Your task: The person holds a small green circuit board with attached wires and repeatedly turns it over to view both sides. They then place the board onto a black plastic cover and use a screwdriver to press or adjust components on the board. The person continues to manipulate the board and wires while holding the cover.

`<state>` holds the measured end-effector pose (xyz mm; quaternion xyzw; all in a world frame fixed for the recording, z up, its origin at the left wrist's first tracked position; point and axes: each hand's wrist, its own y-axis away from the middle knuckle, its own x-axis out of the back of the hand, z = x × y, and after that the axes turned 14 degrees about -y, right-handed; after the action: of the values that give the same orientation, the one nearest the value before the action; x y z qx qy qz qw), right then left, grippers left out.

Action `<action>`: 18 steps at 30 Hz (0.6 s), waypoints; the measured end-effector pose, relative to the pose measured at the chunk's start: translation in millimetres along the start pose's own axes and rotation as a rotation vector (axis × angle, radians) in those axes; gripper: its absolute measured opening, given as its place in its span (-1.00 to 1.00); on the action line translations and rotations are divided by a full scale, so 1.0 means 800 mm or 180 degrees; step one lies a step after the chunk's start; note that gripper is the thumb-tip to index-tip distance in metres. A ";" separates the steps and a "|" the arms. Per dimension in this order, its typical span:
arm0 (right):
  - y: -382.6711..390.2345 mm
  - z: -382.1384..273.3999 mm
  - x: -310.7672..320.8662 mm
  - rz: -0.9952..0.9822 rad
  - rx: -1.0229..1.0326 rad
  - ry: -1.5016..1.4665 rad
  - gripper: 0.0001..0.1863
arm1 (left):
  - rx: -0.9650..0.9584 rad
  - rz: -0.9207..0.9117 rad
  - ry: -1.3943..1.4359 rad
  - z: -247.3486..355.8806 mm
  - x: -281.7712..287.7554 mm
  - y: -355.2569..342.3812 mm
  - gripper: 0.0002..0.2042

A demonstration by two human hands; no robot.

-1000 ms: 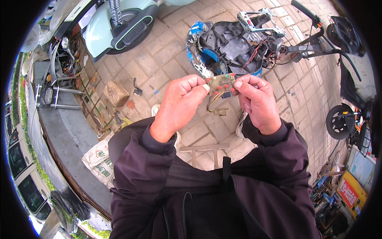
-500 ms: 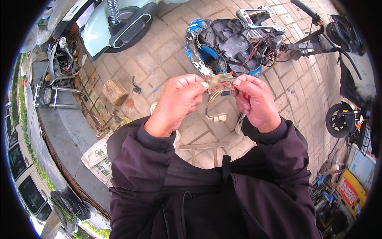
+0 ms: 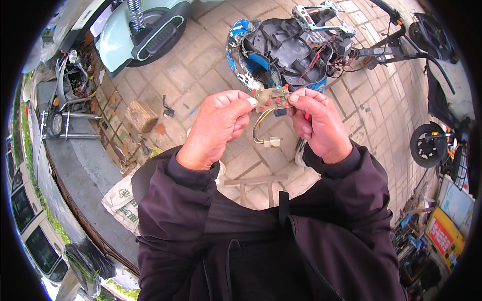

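The ground is outdoor pavement (image 3: 211, 70) of pale bricks, with dirt in the joints. On it lies a scooter body (image 3: 296, 47), black inside and blue at the edge, and I take it as the landmark. To its left are a pale green scooter part (image 3: 115, 42) and, nearer to the person, a wooden block (image 3: 141, 116). Farther left runs a grey slab (image 3: 83, 175). To its right stands a black wheel (image 3: 428, 148).

The circuit board (image 3: 266, 99) is held up in the air, just on the person's side of the scooter body. Its long axis goes from left to right, with the right end a little farther from the person. The face with small red dots is turned up to the person. Its wires (image 3: 258, 123) bend toward the person and end in a pale plug (image 3: 272, 142), which hangs free.

The left hand (image 3: 216, 123) pinches the board's left end by thumb and finger; the right hand (image 3: 325, 125) pinches its right end, other fingers curled. Something red shows there, too small to tell.
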<state>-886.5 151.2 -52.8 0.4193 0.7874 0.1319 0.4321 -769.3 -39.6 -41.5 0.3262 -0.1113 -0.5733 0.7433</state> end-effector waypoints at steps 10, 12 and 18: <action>-0.003 0.003 0.002 -0.0035 0.0118 -0.0002 -0.90 | -0.0088 -0.0017 -0.0188 0.001 0.000 -0.001 -0.87; -0.002 0.003 0.000 -0.0024 0.0210 0.0056 -0.89 | -0.0097 -0.0004 -0.0241 0.002 0.000 0.000 -0.87; 0.000 0.005 -0.003 -0.0024 0.0447 0.0245 -0.87 | -0.0126 0.0077 -0.0374 0.004 0.000 0.001 -0.87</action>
<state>-882.8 148.8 -53.4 0.4402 0.8124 0.0907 0.3716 -770.6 -40.9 -38.4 0.2759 -0.1474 -0.5845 0.7487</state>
